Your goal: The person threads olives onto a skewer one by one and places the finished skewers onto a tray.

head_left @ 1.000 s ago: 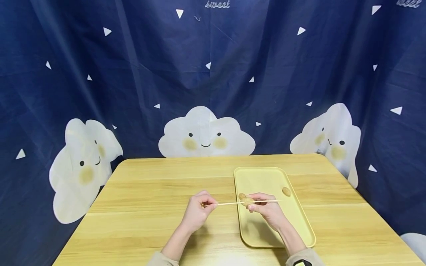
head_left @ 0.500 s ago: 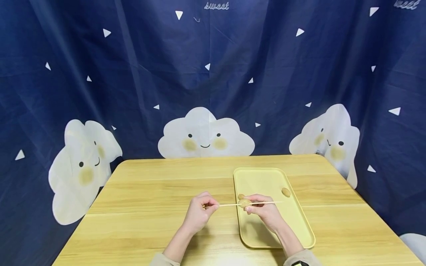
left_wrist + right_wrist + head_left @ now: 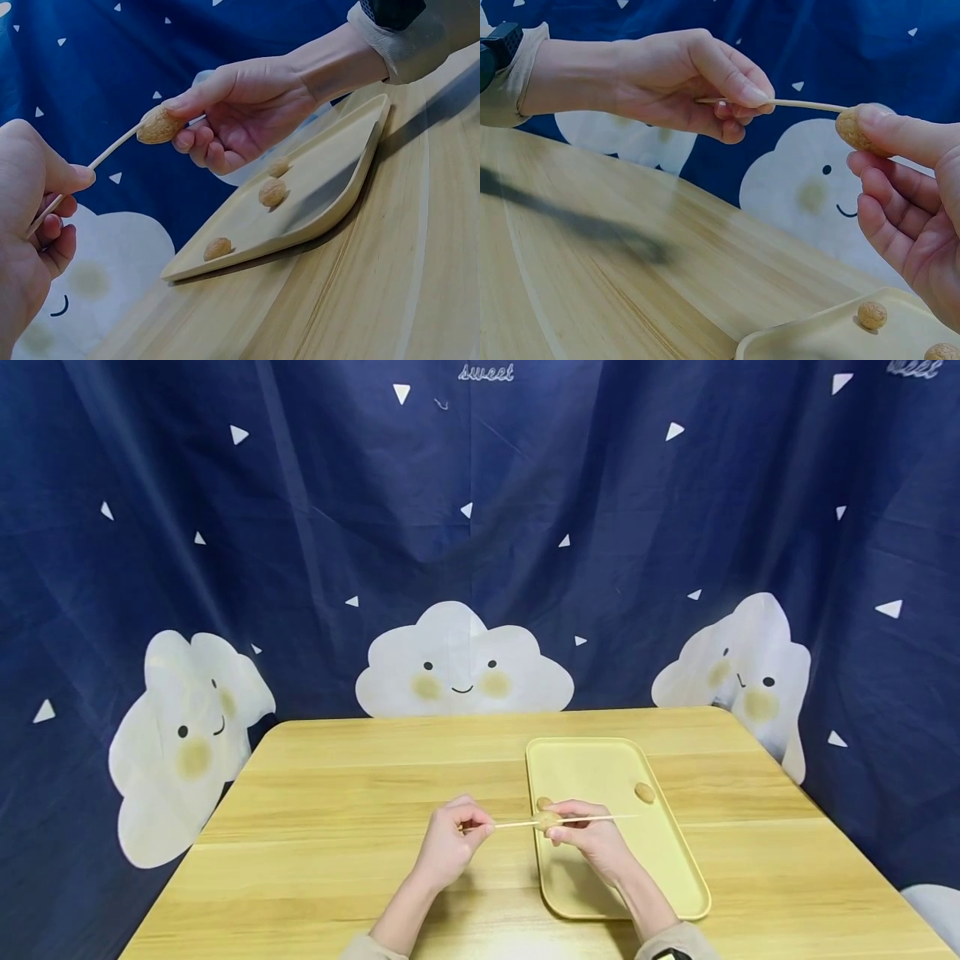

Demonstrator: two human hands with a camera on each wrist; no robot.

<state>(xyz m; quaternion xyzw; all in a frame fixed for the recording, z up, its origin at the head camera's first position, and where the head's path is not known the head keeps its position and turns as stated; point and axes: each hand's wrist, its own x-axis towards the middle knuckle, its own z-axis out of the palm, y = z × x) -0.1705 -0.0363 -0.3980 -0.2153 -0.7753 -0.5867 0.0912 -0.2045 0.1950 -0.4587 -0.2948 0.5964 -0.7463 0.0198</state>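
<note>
In the head view my left hand (image 3: 450, 839) pinches a thin wooden skewer (image 3: 513, 824) between thumb and fingers near one end. The skewer runs through a brown, rough-skinned oval meatball (image 3: 547, 820), and its other end sticks out to the right. My right hand (image 3: 596, 837) grips that meatball with thumb and fingers, above the tray's left edge. The left wrist view shows the meatball (image 3: 157, 125) between the right thumb and fingertips, with the skewer (image 3: 116, 148) entering it. Both hands are held above the table.
A pale yellow tray (image 3: 592, 760) lies on the wooden table (image 3: 337, 793), right of centre. Loose meatballs sit in it, one (image 3: 644, 792) near the right rim and one (image 3: 543, 803) near the left; three show in the left wrist view. A dark blue curtain (image 3: 510, 468) hangs behind.
The meatball has slid left along the skewer, closer to my left hand, with the right hand moving along with it. The left hand keeps its pinch, almost still.
</note>
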